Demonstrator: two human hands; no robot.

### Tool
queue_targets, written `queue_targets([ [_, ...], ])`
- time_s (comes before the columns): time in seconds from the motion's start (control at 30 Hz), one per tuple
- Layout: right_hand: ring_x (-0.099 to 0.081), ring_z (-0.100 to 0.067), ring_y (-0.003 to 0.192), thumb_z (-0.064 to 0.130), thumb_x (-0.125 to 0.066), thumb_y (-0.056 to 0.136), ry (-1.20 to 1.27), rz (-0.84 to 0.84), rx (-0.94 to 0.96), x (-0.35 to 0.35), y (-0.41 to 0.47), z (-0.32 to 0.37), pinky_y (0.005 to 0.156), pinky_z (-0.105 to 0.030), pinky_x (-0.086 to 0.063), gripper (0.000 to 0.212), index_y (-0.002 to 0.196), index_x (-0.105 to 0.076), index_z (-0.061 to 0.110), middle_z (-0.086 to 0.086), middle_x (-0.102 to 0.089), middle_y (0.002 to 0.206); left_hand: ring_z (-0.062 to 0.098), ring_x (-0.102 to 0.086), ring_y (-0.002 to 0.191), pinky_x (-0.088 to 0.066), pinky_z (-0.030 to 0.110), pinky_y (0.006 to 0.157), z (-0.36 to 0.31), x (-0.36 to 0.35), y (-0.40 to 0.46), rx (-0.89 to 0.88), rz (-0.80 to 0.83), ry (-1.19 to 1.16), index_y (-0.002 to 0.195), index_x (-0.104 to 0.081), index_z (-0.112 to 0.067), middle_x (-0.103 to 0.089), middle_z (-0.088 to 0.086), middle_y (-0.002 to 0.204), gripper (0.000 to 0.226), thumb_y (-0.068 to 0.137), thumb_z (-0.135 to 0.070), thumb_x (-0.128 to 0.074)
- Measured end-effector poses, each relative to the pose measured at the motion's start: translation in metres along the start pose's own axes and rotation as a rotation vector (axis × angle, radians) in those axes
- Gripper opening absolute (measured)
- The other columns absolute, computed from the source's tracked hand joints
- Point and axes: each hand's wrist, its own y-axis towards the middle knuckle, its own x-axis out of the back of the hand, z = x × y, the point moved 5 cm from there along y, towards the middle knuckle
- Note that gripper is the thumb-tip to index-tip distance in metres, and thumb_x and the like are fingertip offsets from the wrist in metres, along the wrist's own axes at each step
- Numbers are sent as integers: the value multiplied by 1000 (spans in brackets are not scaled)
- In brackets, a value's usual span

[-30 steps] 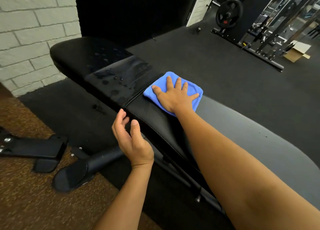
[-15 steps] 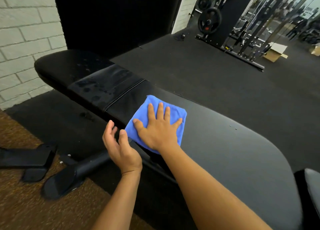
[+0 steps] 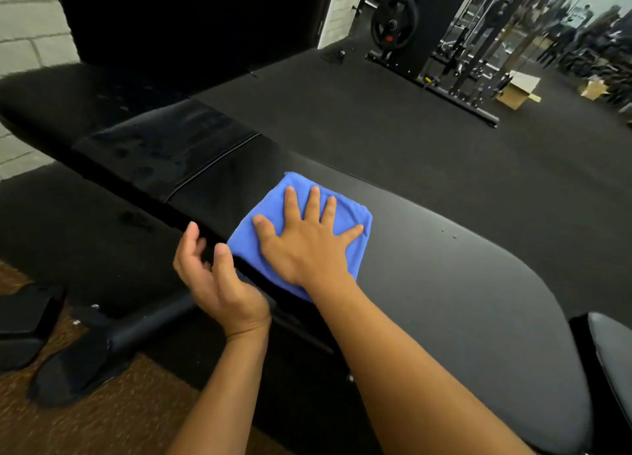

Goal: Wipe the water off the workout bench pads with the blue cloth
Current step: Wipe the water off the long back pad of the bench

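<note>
1. Blue cloth [image 3: 345,211] flat on the long back pad [image 3: 478,300], folded to a rough square, near corner draped just over the pad's near edge.
2. Right hand [image 3: 307,246] spread flat on top, fingers straight and splayed, palm pressing down; no pinch or curl round the fabric.
3. Change over the last second: cloth and pressing hand drawn back along the pad, away from the seam [image 3: 212,167] and toward the wrist side. Previously lying right against the seam; now a strip of bare pad between seam and fingertips.
4. Pad just beyond the fingertips looks matte and streak-free; judged wiped by this stroke.
5. Left hand [image 3: 219,280] just beside the cloth's near corner, off the pad's side, fingers loosely curled, holding nothing. Contact with pad edge not resolvable; slight motion blur.
6. Farther out past the seam: glossy end pad [image 3: 154,146] carrying dark droplets and smears. Judged still wet, untouched by the cloth.
7. Off to the little-finger side of the right hand: a couple of small beads [image 3: 448,234] on the back pad, well apart from the cloth.
8. Assessment: task partway. Pull stroke under way on the back pad; end pad and stray beads left to do.
9. Risk, judged: draped corner may slip off the edge under a flat palm alone.
</note>
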Motion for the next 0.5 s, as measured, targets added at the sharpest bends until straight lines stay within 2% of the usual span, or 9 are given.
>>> queue_targets([
  [0.17, 11, -31, 154, 75, -19, 91, -10, -19, -80, 11, 70, -5, 106, -78, 9, 80, 159, -6, 36, -3, 7, 169, 19, -49, 114, -40, 15, 95, -4, -12, 10, 9, -51, 5, 142, -50, 0, -42, 25, 138, 66, 87, -35, -49],
  [0.33, 4, -31, 154, 76, -19, 90, -38, 1, -117, 22, 106, -5, 107, -78, 6, 77, 158, -11, 41, -1, -3, 169, 23, -47, 121, -40, 10, 94, -9, -15, 7, 44, -50, 13, 143, -51, -4, -40, 7, 136, 67, 86, -38, -51],
  [0.5, 4, -29, 154, 75, -19, 92, -49, 8, -80, 20, 91, -5, 111, -75, 3, 77, 159, -8, 38, -2, 1, 169, 29, -50, 125, -40, 5, 88, -17, -7, 9, 93, -4, 46, 143, -51, -6, -42, 16, 141, 55, 91, -24, -51],
])
